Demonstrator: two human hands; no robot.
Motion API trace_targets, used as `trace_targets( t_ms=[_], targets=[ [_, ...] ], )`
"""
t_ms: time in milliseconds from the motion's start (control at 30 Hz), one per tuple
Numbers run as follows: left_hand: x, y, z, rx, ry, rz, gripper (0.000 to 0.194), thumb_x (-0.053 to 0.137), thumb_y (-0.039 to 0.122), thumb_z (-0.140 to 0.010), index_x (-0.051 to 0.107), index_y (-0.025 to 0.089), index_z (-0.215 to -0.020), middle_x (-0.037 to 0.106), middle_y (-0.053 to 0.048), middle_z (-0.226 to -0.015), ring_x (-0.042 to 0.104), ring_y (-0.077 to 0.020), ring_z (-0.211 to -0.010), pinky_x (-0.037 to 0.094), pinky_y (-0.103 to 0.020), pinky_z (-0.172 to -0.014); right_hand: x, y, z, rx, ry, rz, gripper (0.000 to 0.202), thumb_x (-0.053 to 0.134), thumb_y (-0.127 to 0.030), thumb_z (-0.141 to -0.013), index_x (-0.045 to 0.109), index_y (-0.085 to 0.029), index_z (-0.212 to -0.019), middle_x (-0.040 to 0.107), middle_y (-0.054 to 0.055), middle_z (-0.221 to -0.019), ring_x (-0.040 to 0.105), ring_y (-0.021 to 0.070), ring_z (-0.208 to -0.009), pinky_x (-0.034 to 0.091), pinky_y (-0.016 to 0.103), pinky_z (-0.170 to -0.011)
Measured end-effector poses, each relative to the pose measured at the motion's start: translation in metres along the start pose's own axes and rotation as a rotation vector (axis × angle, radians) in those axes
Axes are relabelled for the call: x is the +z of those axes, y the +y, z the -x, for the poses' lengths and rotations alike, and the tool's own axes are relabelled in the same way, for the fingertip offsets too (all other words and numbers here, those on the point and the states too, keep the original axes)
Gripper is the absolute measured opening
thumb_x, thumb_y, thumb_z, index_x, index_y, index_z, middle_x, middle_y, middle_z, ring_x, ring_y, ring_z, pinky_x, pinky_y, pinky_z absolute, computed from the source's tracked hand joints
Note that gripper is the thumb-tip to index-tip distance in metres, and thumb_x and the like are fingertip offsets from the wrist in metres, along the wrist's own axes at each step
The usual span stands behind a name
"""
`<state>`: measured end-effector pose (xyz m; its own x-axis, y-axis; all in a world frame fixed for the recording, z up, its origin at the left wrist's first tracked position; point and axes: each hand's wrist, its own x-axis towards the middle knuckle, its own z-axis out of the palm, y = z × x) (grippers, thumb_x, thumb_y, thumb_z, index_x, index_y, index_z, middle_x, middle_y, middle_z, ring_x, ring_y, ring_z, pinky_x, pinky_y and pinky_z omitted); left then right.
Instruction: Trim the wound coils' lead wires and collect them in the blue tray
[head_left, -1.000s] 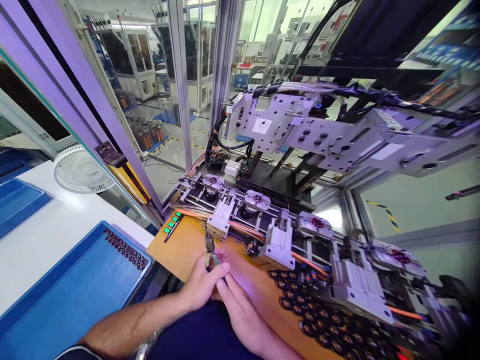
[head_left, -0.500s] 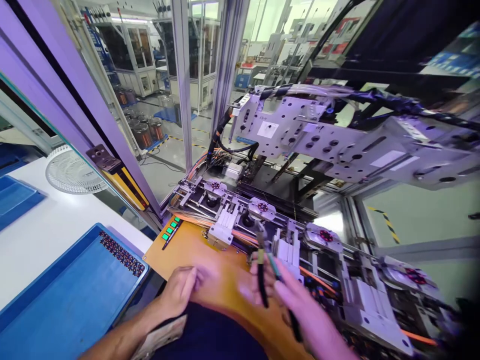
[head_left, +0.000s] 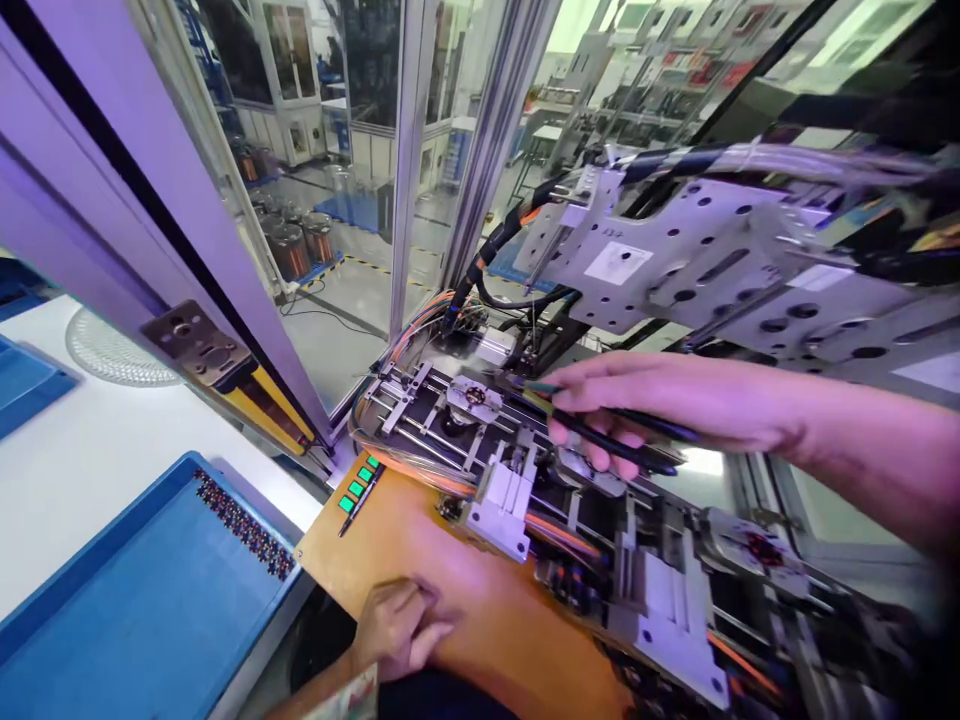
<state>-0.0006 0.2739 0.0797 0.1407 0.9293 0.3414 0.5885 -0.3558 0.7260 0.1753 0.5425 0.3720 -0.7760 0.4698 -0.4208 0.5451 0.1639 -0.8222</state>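
Observation:
My right hand (head_left: 600, 410) reaches in from the right, its fingers wrapped round pliers (head_left: 615, 440) with black and green handles. The tips of the pliers point left, near a round metal fixture (head_left: 474, 397) that bears a small dark red and black part. My left hand (head_left: 401, 625) rests by the near edge of the orange-brown panel (head_left: 465, 570), its fingers curled; whether anything is inside them cannot be made out. More fixtures, such as one with a red part (head_left: 761, 547), stand along the machine's rails.
At the left a blue tray (head_left: 142, 590) holds rows of small dark parts (head_left: 244, 525). Green buttons (head_left: 359, 487) and a black pen (head_left: 361, 500) are on the panel. A metal plate assembly (head_left: 675, 260) hangs above the rails. An aluminium post with a yellow device (head_left: 274, 410) stands left.
My right hand has moved up and forward over the rails with the pliers, toward the far left fixture. My left hand stays by the panel's near edge, and the camera view has shifted.

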Motion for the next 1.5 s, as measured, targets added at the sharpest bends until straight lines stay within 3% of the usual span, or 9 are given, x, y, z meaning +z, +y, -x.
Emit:
trace_targets(
  t_ms=[133, 233, 333, 467, 700, 867, 1000, 1267, 1500],
  targets=[
    [0.004, -0.004, 0.0, 0.037, 0.009, -0.016, 0.034, 0.042, 0.04, -0.093, 0.067, 0.017, -0.095, 0.072, -0.013, -0.078, 0.07, -0.0232, -0.069, 0.056, -0.032, -0.061, -0.009, -0.002, -0.034, 0.0, 0.226, 0.209, 0.039, 0.069, -0.036, -0.075, 0.063, -0.002, -0.057, 0.074, 0.007, -0.07, 0.067, 0.0064, -0.052, 0.045, 0.013, -0.047],
    [0.01, -0.007, -0.001, 0.034, 0.018, -0.07, 0.033, 0.038, 0.025, -0.093, 0.067, 0.019, -0.08, 0.066, -0.01, -0.063, 0.065, -0.021, -0.058, 0.051, -0.032, -0.054, -0.014, 0.018, -0.052, 0.04, 0.329, 0.208, 0.038, 0.074, -0.03, -0.066, 0.056, 0.0, -0.051, 0.075, 0.011, -0.082, 0.07, 0.0096, -0.062, 0.048, 0.015, -0.051],
    [0.014, -0.007, -0.003, 0.012, 0.019, -0.123, 0.027, 0.046, 0.016, -0.09, 0.062, 0.021, -0.068, 0.064, -0.008, -0.056, 0.061, -0.0187, -0.051, 0.046, -0.03, -0.049, -0.016, 0.044, -0.064, 0.118, 0.409, 0.183, 0.038, 0.072, -0.025, -0.066, 0.051, 0.001, -0.048, 0.075, 0.013, -0.083, 0.072, 0.0117, -0.07, 0.049, 0.015, -0.055],
    [0.013, -0.006, -0.005, -0.003, 0.015, -0.153, 0.018, 0.062, 0.025, -0.085, 0.059, 0.022, -0.067, 0.061, -0.005, -0.05, 0.058, -0.0178, -0.045, 0.042, -0.03, -0.046, -0.012, 0.052, -0.069, 0.227, 0.462, 0.118, 0.034, 0.069, -0.015, -0.068, 0.047, 0.001, -0.046, 0.075, 0.01, -0.082, 0.072, 0.0129, -0.077, 0.049, 0.013, -0.057],
    [0.005, 0.001, -0.012, -0.013, -0.01, -0.128, 0.006, 0.062, 0.022, -0.085, 0.061, 0.021, -0.079, 0.071, -0.008, -0.064, 0.065, -0.0179, -0.052, 0.049, -0.028, -0.05, -0.001, 0.001, -0.058, 0.344, 0.286, -0.038, 0.028, 0.067, -0.006, -0.066, 0.047, 0.002, -0.048, 0.074, 0.008, -0.077, 0.072, 0.012, -0.072, 0.05, 0.016, -0.057],
    [0.006, 0.001, -0.013, 0.005, 0.044, -0.095, 0.008, 0.062, 0.016, -0.084, 0.06, 0.021, -0.079, 0.073, -0.007, -0.069, 0.067, -0.0172, -0.056, 0.051, -0.027, -0.053, 0.004, -0.012, -0.058, 0.491, 0.082, -0.07, 0.025, 0.056, -0.01, -0.083, 0.058, 0.004, -0.062, 0.069, 0.002, -0.062, 0.069, 0.008, -0.059, 0.05, 0.017, -0.053],
    [0.008, -0.001, -0.012, 0.049, 0.134, -0.081, 0.01, 0.063, 0.011, -0.083, 0.058, 0.018, -0.078, 0.07, -0.005, -0.067, 0.066, -0.0146, -0.055, 0.051, -0.024, -0.053, 0.007, -0.021, -0.057, 0.649, -0.023, -0.061, 0.037, 0.042, -0.016, -0.093, 0.063, -0.003, -0.066, 0.061, 0.002, -0.049, 0.06, 0.0113, -0.038, 0.052, 0.021, -0.04],
    [0.009, -0.001, -0.012, 0.074, 0.175, -0.055, 0.011, 0.065, 0.009, -0.081, 0.057, 0.017, -0.08, 0.07, -0.005, -0.071, 0.066, -0.0134, -0.058, 0.053, -0.022, -0.054, 0.011, -0.029, -0.053, 0.731, -0.034, -0.026, 0.035, 0.036, -0.024, -0.096, 0.059, -0.006, -0.078, 0.06, 0.003, -0.052, 0.058, 0.0118, -0.036, 0.047, 0.019, -0.038],
    [0.009, -0.002, -0.01, 0.067, 0.146, -0.053, 0.011, 0.064, 0.009, -0.082, 0.057, 0.017, -0.08, 0.069, -0.005, -0.071, 0.065, -0.014, -0.057, 0.052, -0.023, -0.053, 0.012, -0.027, -0.055, 0.677, 0.015, -0.057, 0.023, 0.041, -0.021, -0.094, 0.056, -0.008, -0.082, 0.063, 0.005, -0.07, 0.062, 0.0106, -0.047, 0.055, 0.022, -0.05]
  ],
)
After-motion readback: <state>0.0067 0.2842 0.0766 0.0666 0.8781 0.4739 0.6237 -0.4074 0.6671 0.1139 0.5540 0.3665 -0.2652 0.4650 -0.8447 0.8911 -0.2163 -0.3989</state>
